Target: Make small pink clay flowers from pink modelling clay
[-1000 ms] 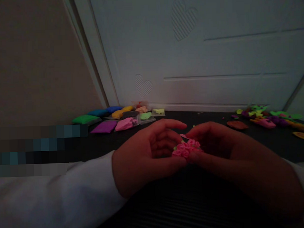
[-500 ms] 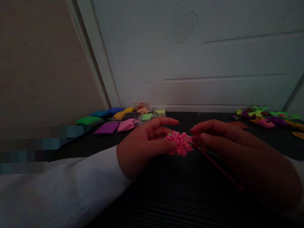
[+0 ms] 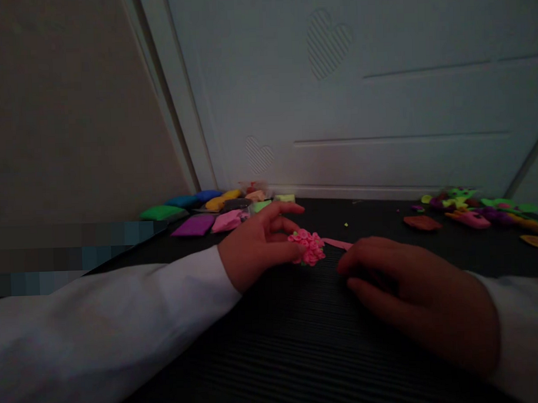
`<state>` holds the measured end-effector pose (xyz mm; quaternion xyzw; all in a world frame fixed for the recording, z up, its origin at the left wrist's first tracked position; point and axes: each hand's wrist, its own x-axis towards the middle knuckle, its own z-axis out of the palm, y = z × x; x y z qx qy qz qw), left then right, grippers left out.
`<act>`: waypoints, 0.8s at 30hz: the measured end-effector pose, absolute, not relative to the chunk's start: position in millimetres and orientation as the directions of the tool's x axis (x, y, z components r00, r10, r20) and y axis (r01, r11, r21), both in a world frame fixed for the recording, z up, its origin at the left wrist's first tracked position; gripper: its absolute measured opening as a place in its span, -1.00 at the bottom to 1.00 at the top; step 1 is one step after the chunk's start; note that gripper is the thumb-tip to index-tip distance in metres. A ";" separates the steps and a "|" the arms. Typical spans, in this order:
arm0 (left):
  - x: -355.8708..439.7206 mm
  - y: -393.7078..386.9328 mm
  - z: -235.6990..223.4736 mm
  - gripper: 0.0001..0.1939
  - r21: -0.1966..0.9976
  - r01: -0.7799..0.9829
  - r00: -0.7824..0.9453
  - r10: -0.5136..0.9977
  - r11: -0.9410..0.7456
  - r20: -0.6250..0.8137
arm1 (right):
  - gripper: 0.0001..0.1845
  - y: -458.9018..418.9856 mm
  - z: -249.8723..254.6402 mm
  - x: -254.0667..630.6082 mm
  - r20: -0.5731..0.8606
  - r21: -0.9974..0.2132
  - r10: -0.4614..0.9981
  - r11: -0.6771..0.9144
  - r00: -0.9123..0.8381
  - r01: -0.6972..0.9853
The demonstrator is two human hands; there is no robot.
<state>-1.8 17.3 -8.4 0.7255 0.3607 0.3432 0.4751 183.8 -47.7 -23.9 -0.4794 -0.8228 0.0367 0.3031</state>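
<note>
A small cluster of pink clay roses (image 3: 307, 246) with bits of green rests between the fingers of my left hand (image 3: 257, 243), which curls round it just above the dark ribbed mat (image 3: 300, 341). A thin pink stick (image 3: 339, 244) runs from the cluster to the right. My right hand (image 3: 413, 293) lies low on the mat to the right of the roses, its fingers curled downward, apart from the cluster; what is under them is hidden. Both arms wear white sleeves.
Several coloured clay packets (image 3: 199, 213) lie at the back left by a white door (image 3: 357, 92). Shaped clay pieces (image 3: 467, 209) in green, purple and pink are scattered at the back right. A beige wall (image 3: 63, 114) stands on the left.
My left hand has carried the rose cluster away from me and to the left. My right hand has let go of it and dropped onto the mat.
</note>
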 end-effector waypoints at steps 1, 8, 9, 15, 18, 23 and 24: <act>-2.0 17.9 -8.8 -0.50 0.942 0.187 0.519 0.842 -0.278 0.146 | -0.87 -46.2 -24.0 184.5 0.450 -0.325 0.810 0.540 -0.375 0.777; -0.9 13.6 -7.4 -0.46 0.955 0.157 0.616 0.781 -0.250 0.103 | -0.85 -38.7 -20.5 188.9 0.453 -0.381 0.838 0.490 -0.303 0.785; -0.6 12.1 -7.1 -0.46 0.951 0.154 0.621 0.775 -0.268 0.118 | -0.83 -38.8 -20.0 188.9 0.463 -0.412 0.840 0.488 -0.284 0.770; 1.1 1.5 -7.5 -0.41 0.888 0.136 0.631 0.730 -0.439 0.264 | -0.78 -42.0 -17.9 186.4 0.462 -0.504 0.848 0.491 -0.259 0.711; 1.6 -4.2 -8.0 -0.40 0.852 0.135 0.645 0.698 -0.506 0.312 | -0.73 -44.4 -16.8 183.1 0.434 -0.492 0.861 0.474 -0.266 0.730; 4.2 -13.8 -8.4 -0.42 0.757 0.166 0.620 0.664 -0.632 0.418 | -0.82 -48.7 -14.2 176.2 0.433 -0.487 0.865 0.461 -0.254 0.742; 5.0 -15.3 -8.6 -0.42 0.742 0.170 0.606 0.662 -0.649 0.441 | -0.84 -49.3 -13.8 175.4 0.435 -0.493 0.868 0.453 -0.241 0.743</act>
